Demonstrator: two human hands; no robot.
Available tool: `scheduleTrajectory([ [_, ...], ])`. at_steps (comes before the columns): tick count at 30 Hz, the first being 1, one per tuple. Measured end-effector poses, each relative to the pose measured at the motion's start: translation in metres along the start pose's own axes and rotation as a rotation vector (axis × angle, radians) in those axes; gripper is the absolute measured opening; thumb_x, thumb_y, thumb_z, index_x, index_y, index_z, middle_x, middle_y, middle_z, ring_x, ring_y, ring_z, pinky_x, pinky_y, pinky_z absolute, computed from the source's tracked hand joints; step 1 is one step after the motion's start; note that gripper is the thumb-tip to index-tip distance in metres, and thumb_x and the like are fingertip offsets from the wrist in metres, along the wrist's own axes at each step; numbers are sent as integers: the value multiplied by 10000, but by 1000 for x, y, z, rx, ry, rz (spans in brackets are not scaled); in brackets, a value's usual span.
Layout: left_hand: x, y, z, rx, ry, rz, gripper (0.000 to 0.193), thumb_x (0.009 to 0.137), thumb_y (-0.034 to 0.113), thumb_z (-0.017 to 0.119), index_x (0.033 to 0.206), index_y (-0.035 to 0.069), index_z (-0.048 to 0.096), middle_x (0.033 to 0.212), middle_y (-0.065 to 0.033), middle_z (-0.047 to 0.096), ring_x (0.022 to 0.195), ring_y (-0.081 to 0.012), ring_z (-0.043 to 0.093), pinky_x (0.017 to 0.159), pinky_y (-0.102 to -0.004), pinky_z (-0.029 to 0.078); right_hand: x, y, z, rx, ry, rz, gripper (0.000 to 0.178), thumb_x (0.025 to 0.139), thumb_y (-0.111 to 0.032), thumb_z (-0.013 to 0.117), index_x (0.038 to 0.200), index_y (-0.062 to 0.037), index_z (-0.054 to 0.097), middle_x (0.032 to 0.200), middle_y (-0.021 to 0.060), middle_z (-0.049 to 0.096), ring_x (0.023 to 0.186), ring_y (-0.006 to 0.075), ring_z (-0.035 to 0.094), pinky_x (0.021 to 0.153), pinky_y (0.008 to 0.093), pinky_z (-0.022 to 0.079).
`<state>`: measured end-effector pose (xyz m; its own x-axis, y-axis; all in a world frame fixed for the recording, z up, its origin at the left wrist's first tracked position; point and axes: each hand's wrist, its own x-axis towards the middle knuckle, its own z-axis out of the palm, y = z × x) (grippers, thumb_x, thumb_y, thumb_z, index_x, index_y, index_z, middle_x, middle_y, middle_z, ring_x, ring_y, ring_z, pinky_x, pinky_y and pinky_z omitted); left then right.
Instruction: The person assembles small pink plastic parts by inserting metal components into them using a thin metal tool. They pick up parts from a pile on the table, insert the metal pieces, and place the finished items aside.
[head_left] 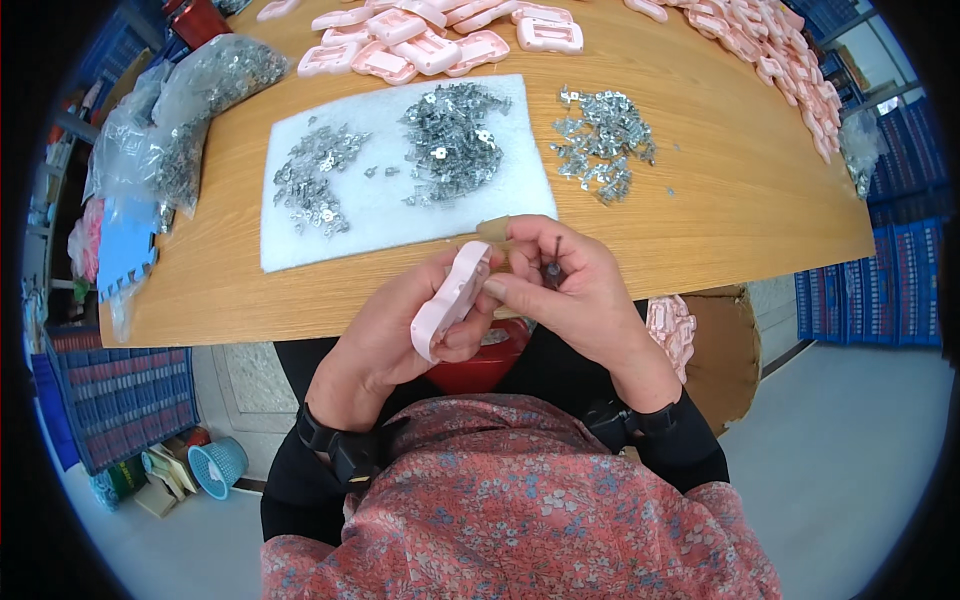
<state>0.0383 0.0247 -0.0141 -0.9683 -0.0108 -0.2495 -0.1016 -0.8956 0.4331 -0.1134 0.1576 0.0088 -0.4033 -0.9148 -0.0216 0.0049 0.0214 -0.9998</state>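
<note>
My left hand (380, 318) grips a pale pink plastic shell (440, 308), tilted on edge with its hollow side toward the right. Thumb and fingertips of my right hand (590, 300) are pinched together at that hollow side; whatever small part is between them is hidden. A thin dark rod-like tool (555, 268) is tucked in the right hand's curled fingers. One right fingertip wears a tan finger cot (493, 229). Just beyond both hands lies a white foam sheet (385, 240), bearing two heaps of small metal clips, a left heap (318, 175) and a denser right heap (452, 145).
Another pile of metal clips (605, 140) lies on the wooden table (700, 220) right of the foam. Pink shells (430, 45) are heaped at the back, with more shells (770, 60) along the far right. Clear bags of metal parts (190, 115) stand left. A box (715, 350) sits below the table edge.
</note>
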Motion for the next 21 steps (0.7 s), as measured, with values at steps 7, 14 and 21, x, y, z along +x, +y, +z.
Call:
scheduleTrajectory([
  [7,-4,4,22,252,136,-128,277,999,206,461,1165,1,549,765,-47,554,525,-92,493,431,-213,373,-3,-4,-22,-202,-67,-23,151,857,-85,759,947,-9,664,692,-60,507,635,29,440,568,211,392],
  [14,-8,11,24,331,268,143,634,863,137,677,1438,14,439,981,-56,676,665,-65,593,580,-204,486,-19,-8,-82,-326,336,64,167,855,-88,755,948,10,655,757,-43,586,698,31,507,630,211,449],
  [21,-3,8,-4,-3,158,281,468,944,211,585,1374,93,446,1132,-169,623,993,-284,667,780,-466,613,9,-4,-83,-660,425,-145,150,847,-67,733,953,3,652,741,28,578,671,98,534,628,243,460],
])
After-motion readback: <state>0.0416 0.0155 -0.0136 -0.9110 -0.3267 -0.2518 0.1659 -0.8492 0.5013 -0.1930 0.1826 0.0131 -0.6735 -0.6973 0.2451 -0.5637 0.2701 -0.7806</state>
